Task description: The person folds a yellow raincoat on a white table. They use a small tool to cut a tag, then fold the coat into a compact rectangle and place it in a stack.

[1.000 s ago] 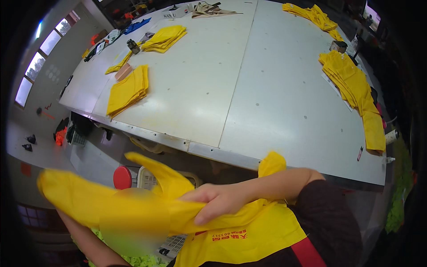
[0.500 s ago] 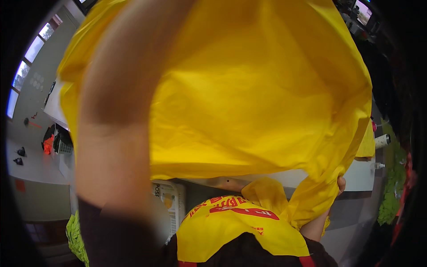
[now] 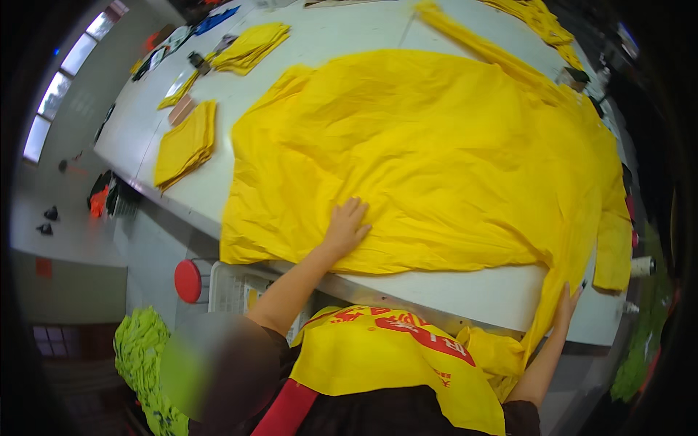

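Note:
A large yellow garment [image 3: 407,160], of thin smooth cloth, lies spread and wrinkled across the white table. My left hand [image 3: 347,229] rests flat on its near part, fingers apart. At the near right my right hand [image 3: 566,309] has its fingers closed at the edge of a narrow length of the garment that hangs over the table's front toward my lap. Its fingers are partly hidden, and a small dark tip beside them is too small to name. Another long strip of yellow cloth [image 3: 465,33] stretches out at the far side.
Folded yellow pieces [image 3: 187,145] and a yellow stack [image 3: 251,47] lie on the white table [image 3: 327,25] at left. Below its front edge are a white basket [image 3: 225,287], a red stool [image 3: 187,281] and a green cloth heap [image 3: 142,363]. A thread cone [image 3: 643,267] stands at right.
The yellow garment, held up before me earlier, has come down flat onto the table. My left arm has lowered from high up, and the hand now lies on the cloth. The right hand stays near the right edge.

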{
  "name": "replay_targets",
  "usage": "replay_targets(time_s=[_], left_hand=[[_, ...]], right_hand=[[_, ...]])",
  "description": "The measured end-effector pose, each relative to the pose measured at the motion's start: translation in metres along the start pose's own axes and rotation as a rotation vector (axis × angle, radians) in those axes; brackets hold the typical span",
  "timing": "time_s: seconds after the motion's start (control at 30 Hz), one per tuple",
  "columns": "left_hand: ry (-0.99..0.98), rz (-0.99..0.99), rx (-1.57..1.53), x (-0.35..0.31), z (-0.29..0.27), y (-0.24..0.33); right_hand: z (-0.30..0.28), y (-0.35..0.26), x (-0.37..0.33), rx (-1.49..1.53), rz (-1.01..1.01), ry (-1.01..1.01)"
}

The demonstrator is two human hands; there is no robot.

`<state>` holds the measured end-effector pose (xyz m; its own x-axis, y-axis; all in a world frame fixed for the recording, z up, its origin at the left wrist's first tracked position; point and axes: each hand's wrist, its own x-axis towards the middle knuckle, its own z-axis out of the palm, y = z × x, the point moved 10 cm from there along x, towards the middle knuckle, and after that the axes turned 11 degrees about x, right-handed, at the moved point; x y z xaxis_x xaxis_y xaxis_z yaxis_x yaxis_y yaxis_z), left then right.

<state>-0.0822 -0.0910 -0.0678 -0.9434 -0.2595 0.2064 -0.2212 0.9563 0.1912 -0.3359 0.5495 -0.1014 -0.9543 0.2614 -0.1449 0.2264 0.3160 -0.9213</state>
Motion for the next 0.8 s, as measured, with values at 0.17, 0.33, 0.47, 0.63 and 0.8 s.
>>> replay_targets(time_s=[0.17, 0.33, 0.47, 0.63, 0.8], left_hand=[[0.267, -0.296, -0.008, -0.058, -0.084, -0.097], [0.044, -1.088, 0.327, -0.206, -0.123, -0.288], [-0.06, -1.263, -0.192, -0.256, -0.09, -0.346], [-0.073, -1.31, -0.223, -0.245, -0.113, -0.332], [-0.037, -1.348, -0.37, -0.266, -0.098, -0.339]], right_hand=[[-0.024, 0.045, -0.043, -0.228, -0.234, -0.075], [-0.038, 0.085, -0.105, 0.022, 0.169, 0.102], [0.009, 0.045, -0.136, -0.158, 0.076, -0.027], [0.037, 0.013, -0.143, -0.667, -0.031, -0.145], [0.028, 0.027, -0.12, -0.64, -0.073, -0.213]])
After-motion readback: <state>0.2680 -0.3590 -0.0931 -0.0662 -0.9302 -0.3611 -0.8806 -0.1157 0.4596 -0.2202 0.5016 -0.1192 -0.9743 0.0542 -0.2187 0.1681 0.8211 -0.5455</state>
